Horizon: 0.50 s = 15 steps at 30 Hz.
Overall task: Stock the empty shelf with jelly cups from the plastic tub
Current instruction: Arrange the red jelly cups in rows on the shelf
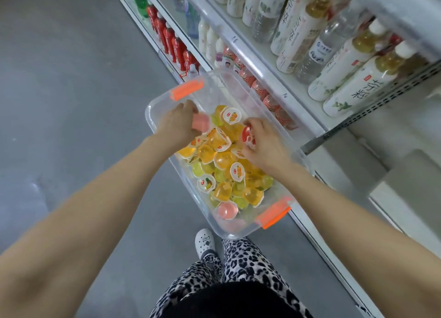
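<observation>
One pink cup (201,124) in left grip (177,124).

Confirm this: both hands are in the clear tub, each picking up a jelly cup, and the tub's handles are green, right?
No: the head view shows the handles on the clear tub are orange, not green. The rest holds: the left hand grips a pink jelly cup and the right hand a red-lidded jelly cup, both inside it.
</observation>
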Each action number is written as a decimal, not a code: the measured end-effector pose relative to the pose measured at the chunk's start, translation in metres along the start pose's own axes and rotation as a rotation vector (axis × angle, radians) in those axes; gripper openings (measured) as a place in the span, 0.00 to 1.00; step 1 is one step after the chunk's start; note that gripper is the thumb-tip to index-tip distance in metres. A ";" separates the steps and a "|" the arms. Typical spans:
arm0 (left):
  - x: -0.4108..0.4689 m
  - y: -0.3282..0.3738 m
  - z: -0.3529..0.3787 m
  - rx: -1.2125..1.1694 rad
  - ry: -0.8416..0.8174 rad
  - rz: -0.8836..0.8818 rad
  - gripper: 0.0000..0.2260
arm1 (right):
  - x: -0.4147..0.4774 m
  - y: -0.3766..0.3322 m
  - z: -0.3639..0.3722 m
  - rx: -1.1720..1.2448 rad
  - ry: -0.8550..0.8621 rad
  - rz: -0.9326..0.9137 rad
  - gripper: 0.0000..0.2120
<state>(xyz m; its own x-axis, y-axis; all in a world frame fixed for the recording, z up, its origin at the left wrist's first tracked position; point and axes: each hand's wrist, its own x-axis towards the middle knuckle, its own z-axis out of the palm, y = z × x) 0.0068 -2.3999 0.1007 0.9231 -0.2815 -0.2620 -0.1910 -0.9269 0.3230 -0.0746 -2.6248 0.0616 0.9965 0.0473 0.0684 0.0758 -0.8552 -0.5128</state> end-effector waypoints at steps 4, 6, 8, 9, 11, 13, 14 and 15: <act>-0.030 0.011 0.004 -0.304 0.027 0.058 0.26 | -0.023 -0.003 -0.026 -0.009 0.074 0.040 0.25; -0.042 0.020 0.005 -0.411 0.024 0.105 0.23 | -0.038 -0.004 -0.041 0.006 0.124 0.077 0.26; -0.053 0.033 0.005 -0.555 0.005 0.128 0.22 | -0.056 -0.005 -0.060 0.021 0.210 0.092 0.25; -0.058 0.041 0.005 -0.606 0.002 0.139 0.22 | -0.066 -0.006 -0.071 0.021 0.251 0.094 0.25; -0.066 0.060 0.006 -0.669 -0.010 0.171 0.22 | -0.088 -0.005 -0.094 0.014 0.305 0.107 0.24; -0.072 0.083 0.007 -0.701 -0.038 0.214 0.22 | -0.110 -0.003 -0.119 -0.021 0.363 0.117 0.22; -0.074 0.096 0.007 -0.703 -0.047 0.238 0.23 | -0.120 -0.001 -0.132 -0.043 0.400 0.119 0.20; -0.075 0.110 0.006 -0.702 -0.060 0.268 0.24 | -0.131 0.003 -0.144 -0.063 0.441 0.129 0.19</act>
<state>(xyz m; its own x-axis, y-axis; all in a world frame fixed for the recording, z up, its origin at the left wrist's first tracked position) -0.0856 -2.4818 0.1500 0.8512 -0.5071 -0.1357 -0.1301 -0.4542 0.8813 -0.2096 -2.7079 0.1743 0.8867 -0.2741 0.3724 -0.0637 -0.8702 -0.4886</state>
